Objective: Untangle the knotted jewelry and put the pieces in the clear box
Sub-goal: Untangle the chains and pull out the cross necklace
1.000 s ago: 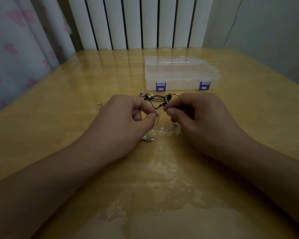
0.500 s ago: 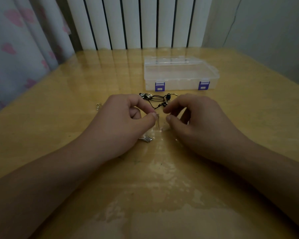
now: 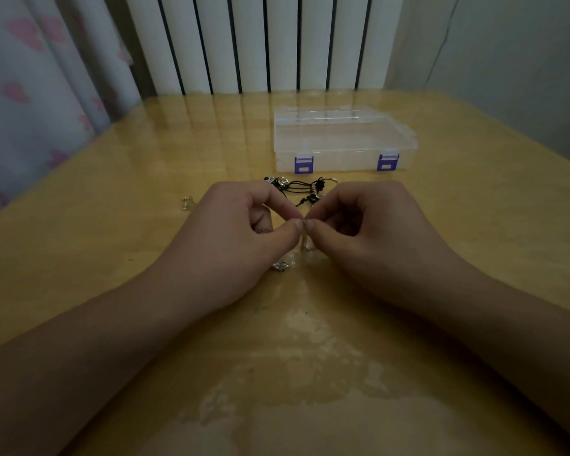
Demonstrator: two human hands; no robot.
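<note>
A thin silvery chain (image 3: 305, 243) hangs between my two hands at the table's middle. My left hand (image 3: 241, 238) and my right hand (image 3: 372, 232) each pinch it between thumb and forefinger, fingertips almost touching. A silver charm (image 3: 281, 266) lies under my left hand. Just beyond my knuckles lies a tangle of black cords with metal charms (image 3: 301, 189). The clear box (image 3: 343, 143), lid down with two purple latches, stands farther back.
A small metal piece (image 3: 186, 203) lies left of my left hand. The glossy wooden table (image 3: 112, 209) ends at a white radiator (image 3: 260, 44) behind the box. A curtain with pink hearts (image 3: 23, 93) hangs at the left.
My hands have drawn together; the thumb and forefinger tips, a little apart before, now nearly meet over the chain. The box and the black tangle have not moved.
</note>
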